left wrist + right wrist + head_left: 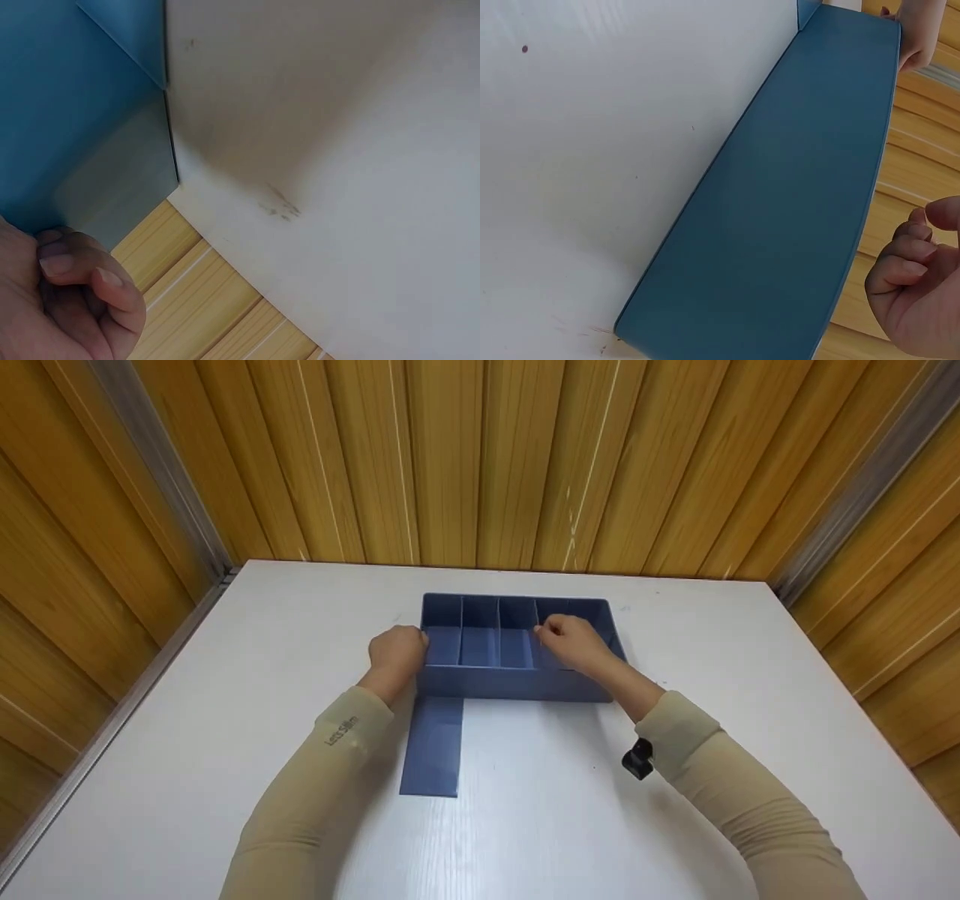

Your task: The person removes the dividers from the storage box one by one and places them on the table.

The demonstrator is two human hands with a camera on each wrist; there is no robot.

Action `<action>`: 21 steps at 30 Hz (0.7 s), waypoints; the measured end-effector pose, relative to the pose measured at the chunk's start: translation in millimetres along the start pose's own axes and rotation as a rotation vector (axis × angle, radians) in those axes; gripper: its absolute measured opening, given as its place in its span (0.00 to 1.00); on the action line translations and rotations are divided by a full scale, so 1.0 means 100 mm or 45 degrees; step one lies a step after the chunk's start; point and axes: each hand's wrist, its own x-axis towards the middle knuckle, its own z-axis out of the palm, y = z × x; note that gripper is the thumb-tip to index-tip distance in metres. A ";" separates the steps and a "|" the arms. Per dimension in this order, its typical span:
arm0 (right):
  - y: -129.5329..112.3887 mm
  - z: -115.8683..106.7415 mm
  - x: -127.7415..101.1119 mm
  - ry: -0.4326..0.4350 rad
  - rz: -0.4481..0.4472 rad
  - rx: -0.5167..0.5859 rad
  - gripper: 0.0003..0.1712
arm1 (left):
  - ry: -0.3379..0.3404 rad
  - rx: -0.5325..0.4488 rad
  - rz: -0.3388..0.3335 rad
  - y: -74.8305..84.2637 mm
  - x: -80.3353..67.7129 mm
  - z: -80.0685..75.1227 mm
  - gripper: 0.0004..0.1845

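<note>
A blue plastic box (517,682) with thin upright dividers (499,630) sits in the middle of the white table. At its left end is my left hand (397,652), fingers curled at the rim of the short wall; the left wrist view shows this hand (86,296) with its fingertips folded toward the palm. My right hand (576,643) is over the box's right part, thumb and forefinger brought together close to a divider's top edge. In the right wrist view the right hand (919,281) stands above the long wall (772,187), and nothing shows between its fingers.
A flat blue strip (433,746) lies on the table (540,810) against the box's front left corner. Wood-patterned panels (517,465) rise behind the table and at both sides. A small black device (638,759) hangs at the right sleeve.
</note>
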 end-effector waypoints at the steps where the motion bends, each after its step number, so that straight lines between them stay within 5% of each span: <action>1: 0.01 0.00 0.01 -0.001 0.004 -0.006 0.18 | 0.000 0.011 0.007 0.00 0.00 0.00 0.21; 21: 0.21 0.16 0.16 0.014 0.099 -0.212 0.20 | 0.012 -0.001 -0.015 0.01 -0.02 0.01 0.20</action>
